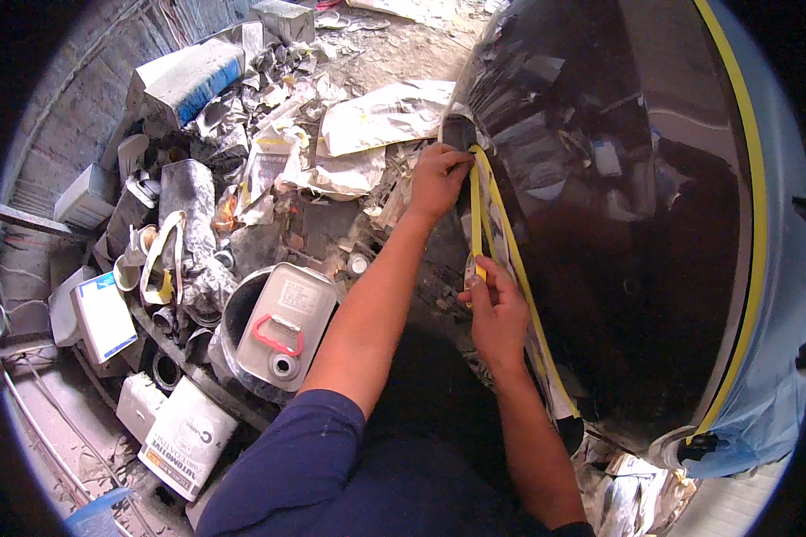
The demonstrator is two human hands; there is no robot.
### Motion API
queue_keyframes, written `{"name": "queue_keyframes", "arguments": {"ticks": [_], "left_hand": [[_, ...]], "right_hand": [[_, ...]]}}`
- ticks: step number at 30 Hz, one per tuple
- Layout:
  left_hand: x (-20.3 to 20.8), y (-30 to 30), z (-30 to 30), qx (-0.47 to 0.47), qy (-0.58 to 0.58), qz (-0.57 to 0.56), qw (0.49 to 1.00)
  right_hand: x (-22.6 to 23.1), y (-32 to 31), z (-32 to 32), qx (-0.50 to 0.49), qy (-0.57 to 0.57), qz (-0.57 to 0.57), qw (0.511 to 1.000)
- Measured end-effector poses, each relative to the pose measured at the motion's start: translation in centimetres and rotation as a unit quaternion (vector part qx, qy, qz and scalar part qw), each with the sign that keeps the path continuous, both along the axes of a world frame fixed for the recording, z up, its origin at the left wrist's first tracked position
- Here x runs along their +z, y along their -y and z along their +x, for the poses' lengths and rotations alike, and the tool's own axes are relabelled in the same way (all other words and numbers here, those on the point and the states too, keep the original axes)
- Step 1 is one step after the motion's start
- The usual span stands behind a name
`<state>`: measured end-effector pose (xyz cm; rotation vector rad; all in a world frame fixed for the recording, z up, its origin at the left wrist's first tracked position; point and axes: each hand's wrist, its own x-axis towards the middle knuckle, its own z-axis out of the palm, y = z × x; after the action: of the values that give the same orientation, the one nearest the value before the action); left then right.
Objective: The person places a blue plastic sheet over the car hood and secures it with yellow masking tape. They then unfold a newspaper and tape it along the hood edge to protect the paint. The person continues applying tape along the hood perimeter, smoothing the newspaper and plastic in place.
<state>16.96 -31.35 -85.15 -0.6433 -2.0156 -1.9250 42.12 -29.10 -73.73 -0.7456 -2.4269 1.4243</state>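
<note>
A strip of yellow masking tape runs taut between my two hands along the near edge of a dark, glossy curved panel. My left hand is closed, its fingertips pinching the tape's upper end at the panel's edge. Lower down, my right hand is closed on the tape's other end, thumb and forefinger together; whether a roll sits in that grip is hidden. Another yellow tape line with a pale paper strip follows the panel's edge beside my right hand.
Blue sheeting borders the panel's far right, along a yellow tape line. At left stand a metal can with a red handle in a bucket, a white can and several boxes. Crumpled paper litters the floor.
</note>
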Motion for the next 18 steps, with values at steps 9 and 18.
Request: {"name": "queue_keyframes", "arguments": {"ticks": [9, 18], "left_hand": [[-1.4, -0.2, 0.7, 0.023, 0.049, 0.038, 0.998], [-1.3, -1.4, 0.6, 0.071, 0.014, 0.024, 0.997]], "right_hand": [[-0.3, -0.1, -0.5, -0.02, -0.008, -0.065, 0.998], [0.1, -0.7, -0.7, -0.03, -0.002, -0.073, 0.997]]}}
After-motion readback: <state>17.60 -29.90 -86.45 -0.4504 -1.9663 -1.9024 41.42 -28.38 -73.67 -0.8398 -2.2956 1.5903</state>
